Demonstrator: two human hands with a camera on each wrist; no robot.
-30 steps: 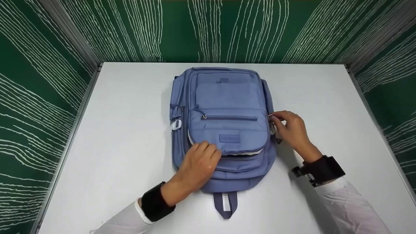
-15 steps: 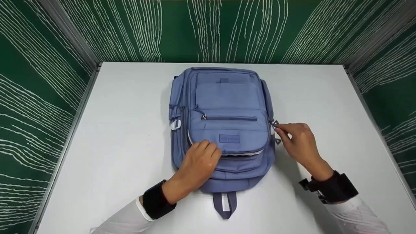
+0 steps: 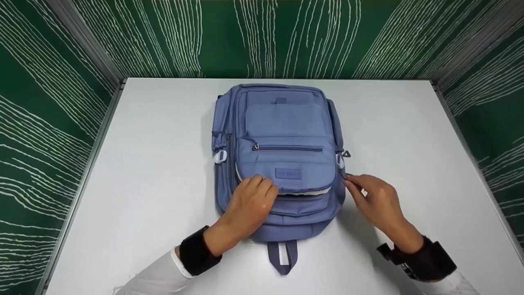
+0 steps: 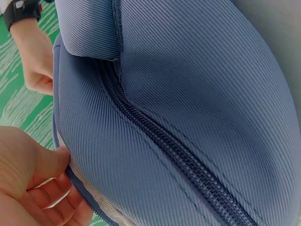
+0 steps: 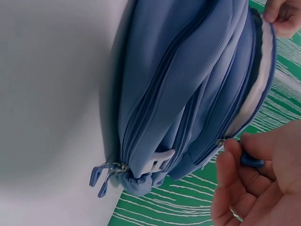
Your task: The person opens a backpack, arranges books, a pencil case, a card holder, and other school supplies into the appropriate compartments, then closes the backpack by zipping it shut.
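Observation:
A blue backpack point(image 3: 286, 123) lies flat on the white table, its top handle point(image 3: 282, 258) toward me. My left hand point(image 3: 254, 200) pinches the near edge of the front pocket, where a pale lining point(image 5: 256, 89) shows along the open zipper. In the left wrist view, the thumb of my left hand point(image 4: 28, 174) presses on that edge. At the backpack's right side my right hand point(image 3: 374, 196) pinches a zipper pull point(image 5: 251, 160) between thumb and fingers. Its metal slider point(image 5: 221, 141) sits at the end of the pocket's open stretch. The pocket's inside is mostly hidden.
Two other zipper pulls point(image 5: 101, 181) hang at the bag's side, near a white buckle point(image 5: 157, 162). Another white buckle point(image 3: 220, 156) is on the left side. White table point(image 3: 155, 164) surface surrounds the bag, with green, white-streaked walls point(image 3: 221, 41) behind and beside it.
My right hand has moved toward me along the backpack's right side and now pinches a pull lower down. My left hand has stayed on the pocket edge. The backpack has barely moved.

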